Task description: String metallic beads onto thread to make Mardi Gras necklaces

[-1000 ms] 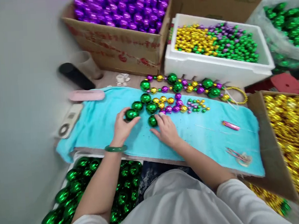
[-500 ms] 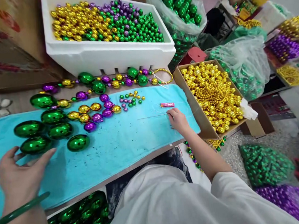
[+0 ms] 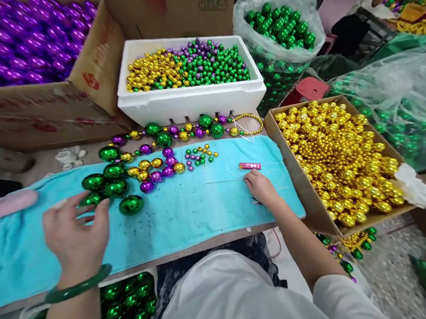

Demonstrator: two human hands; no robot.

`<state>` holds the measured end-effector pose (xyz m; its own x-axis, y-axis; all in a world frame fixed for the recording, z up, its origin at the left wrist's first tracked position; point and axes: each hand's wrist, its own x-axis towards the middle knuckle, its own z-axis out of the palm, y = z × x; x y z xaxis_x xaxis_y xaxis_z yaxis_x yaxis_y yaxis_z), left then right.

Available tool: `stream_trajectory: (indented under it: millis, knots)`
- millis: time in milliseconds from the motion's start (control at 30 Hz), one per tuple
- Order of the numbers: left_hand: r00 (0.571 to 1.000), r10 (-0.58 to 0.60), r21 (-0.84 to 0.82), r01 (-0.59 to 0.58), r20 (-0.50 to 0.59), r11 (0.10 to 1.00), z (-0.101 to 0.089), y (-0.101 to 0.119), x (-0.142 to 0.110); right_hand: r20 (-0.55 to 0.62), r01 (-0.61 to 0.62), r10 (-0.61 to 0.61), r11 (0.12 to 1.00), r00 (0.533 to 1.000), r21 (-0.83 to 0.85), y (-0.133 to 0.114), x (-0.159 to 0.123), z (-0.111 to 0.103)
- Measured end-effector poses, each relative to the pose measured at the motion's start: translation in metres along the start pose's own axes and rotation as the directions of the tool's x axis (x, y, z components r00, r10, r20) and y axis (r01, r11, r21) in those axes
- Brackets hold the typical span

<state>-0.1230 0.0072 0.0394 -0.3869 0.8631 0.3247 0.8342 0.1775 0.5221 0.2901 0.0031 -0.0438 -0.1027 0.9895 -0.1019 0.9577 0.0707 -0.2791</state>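
One thin, silvery needle (image 3: 221, 181) lay over turquoise cloth (image 3: 202, 218), its end pinched by the right hand (image 3: 261, 187); the left hand (image 3: 76, 230) hung spread beside a glossy, round green bead (image 3: 92, 199); a light, level grip seemed best

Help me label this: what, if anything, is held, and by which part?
Right hand: seemingly the thin needle, by its right end. Left hand: at a green bead; a hold cannot be told.
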Motion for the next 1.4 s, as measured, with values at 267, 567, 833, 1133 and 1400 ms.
stream_trajectory:
  millis: [267,567,833,1133,1400]
  knots:
    - [0.838,0.488,-0.149,-0.464,0.246,0.873,0.08,0.085,0.016,0.083,0.024,-0.023,1.0,0.996,-0.014,-0.001,0.007,-0.024]
    - [0.668,0.555,-0.084,-0.599,0.495,0.796,0.151,0.135,0.039,-0.081,-0.026,0.168,0.555,0.982,0.832,-0.006,-0.013,-0.031]
    - [0.642,0.573,0.008,-0.669,0.509,0.743,0.161,0.144,0.009,0.044,-0.103,0.31,0.176,0.95,0.979,-0.014,-0.014,-0.027]
    - [0.694,0.466,-0.193,-0.438,0.549,0.878,0.185,0.161,-0.018,0.092,-0.131,0.27,0.13,0.959,0.983,-0.021,-0.018,-0.024]
    - [0.583,0.143,-0.6,0.782,0.8,0.166,0.137,0.134,-0.007,0.041,-0.089,0.149,0.334,0.988,0.938,-0.037,-0.036,-0.009]
